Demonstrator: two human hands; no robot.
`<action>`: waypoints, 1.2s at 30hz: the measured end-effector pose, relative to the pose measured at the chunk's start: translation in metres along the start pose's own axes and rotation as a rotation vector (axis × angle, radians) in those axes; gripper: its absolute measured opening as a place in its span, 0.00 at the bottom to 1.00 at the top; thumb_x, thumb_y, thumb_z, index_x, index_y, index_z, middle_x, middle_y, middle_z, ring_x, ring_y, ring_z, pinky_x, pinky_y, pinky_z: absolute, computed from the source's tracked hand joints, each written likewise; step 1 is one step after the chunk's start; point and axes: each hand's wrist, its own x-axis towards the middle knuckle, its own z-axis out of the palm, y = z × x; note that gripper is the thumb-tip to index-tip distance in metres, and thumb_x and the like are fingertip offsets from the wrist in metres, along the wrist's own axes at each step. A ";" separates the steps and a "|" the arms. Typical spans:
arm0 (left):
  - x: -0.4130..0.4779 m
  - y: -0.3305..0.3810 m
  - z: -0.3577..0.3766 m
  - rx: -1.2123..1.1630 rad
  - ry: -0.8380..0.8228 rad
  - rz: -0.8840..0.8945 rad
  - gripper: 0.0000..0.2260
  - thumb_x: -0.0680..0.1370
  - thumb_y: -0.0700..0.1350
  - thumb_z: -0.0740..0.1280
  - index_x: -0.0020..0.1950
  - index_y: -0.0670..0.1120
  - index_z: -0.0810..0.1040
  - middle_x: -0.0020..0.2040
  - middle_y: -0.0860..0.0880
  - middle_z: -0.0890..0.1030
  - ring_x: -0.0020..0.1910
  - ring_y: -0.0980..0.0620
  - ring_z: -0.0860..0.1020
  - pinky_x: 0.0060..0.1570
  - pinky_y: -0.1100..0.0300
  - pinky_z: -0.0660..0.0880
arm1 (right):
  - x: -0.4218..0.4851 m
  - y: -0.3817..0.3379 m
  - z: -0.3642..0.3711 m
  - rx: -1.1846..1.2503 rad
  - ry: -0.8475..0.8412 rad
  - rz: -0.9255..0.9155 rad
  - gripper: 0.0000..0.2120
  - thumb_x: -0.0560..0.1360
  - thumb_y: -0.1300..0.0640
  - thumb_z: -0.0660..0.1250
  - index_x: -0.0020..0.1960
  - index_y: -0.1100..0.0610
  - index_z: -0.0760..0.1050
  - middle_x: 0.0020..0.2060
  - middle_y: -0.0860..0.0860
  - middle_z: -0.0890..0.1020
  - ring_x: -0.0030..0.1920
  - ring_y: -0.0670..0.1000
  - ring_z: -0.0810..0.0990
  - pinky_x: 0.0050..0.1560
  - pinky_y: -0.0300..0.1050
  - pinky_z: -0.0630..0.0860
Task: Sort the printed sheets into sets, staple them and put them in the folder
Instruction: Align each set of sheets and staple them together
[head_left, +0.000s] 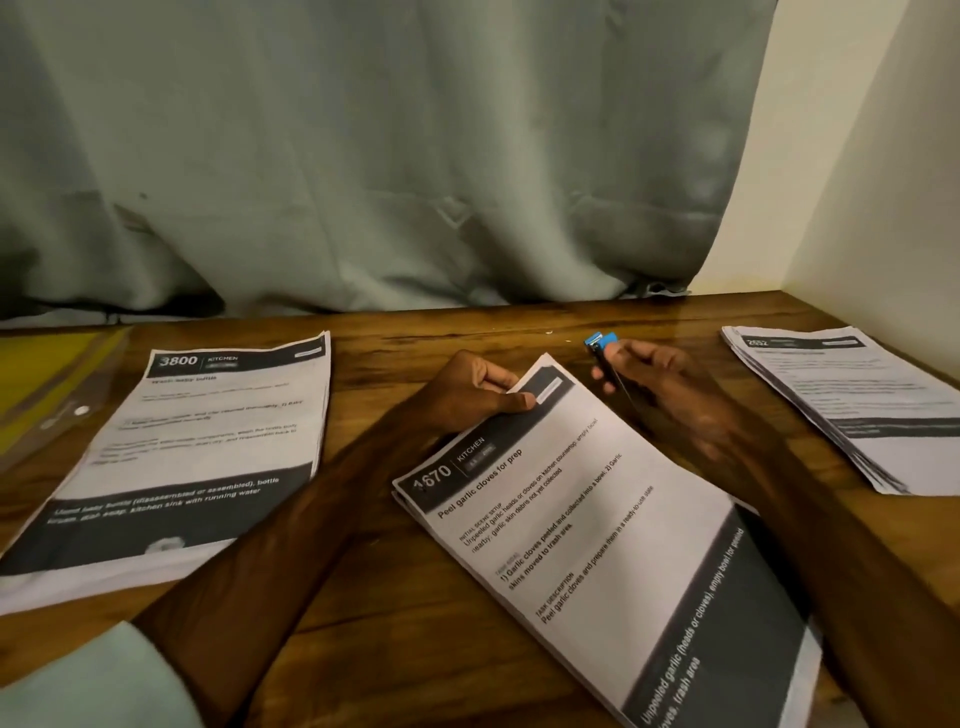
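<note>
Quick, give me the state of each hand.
Left hand: closed, pinching the top corner of the 1670 garlic sheet set.
Right hand: closed around a small blue stapler.

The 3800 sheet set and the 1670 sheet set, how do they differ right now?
The 3800 set lies untouched at the table's left; the 1670 set lies in the middle, its top corner pinched by the left hand. The 3800 set lies nearly straight to the viewer, the 1670 set lies turned diagonally. Both are headed KITCHEN with dark bands.
</note>
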 end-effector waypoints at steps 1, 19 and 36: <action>-0.001 0.001 0.001 0.003 0.006 0.007 0.12 0.78 0.47 0.74 0.59 0.44 0.84 0.46 0.44 0.88 0.45 0.41 0.87 0.51 0.45 0.83 | -0.001 -0.001 0.002 -0.038 0.007 -0.016 0.13 0.80 0.53 0.67 0.61 0.60 0.80 0.46 0.52 0.84 0.48 0.50 0.78 0.51 0.39 0.76; 0.000 0.002 0.000 0.045 0.036 0.119 0.11 0.79 0.47 0.73 0.58 0.42 0.84 0.46 0.43 0.88 0.44 0.40 0.87 0.52 0.39 0.82 | -0.003 0.008 0.029 -0.379 0.113 -0.145 0.08 0.73 0.56 0.76 0.39 0.57 0.79 0.24 0.45 0.76 0.25 0.41 0.71 0.26 0.33 0.69; 0.002 -0.003 0.007 0.099 0.199 0.254 0.10 0.79 0.45 0.73 0.55 0.41 0.86 0.43 0.46 0.88 0.37 0.48 0.87 0.37 0.57 0.82 | -0.010 0.006 0.022 -0.461 -0.087 -0.323 0.12 0.81 0.49 0.64 0.59 0.53 0.80 0.48 0.51 0.84 0.47 0.49 0.82 0.46 0.45 0.78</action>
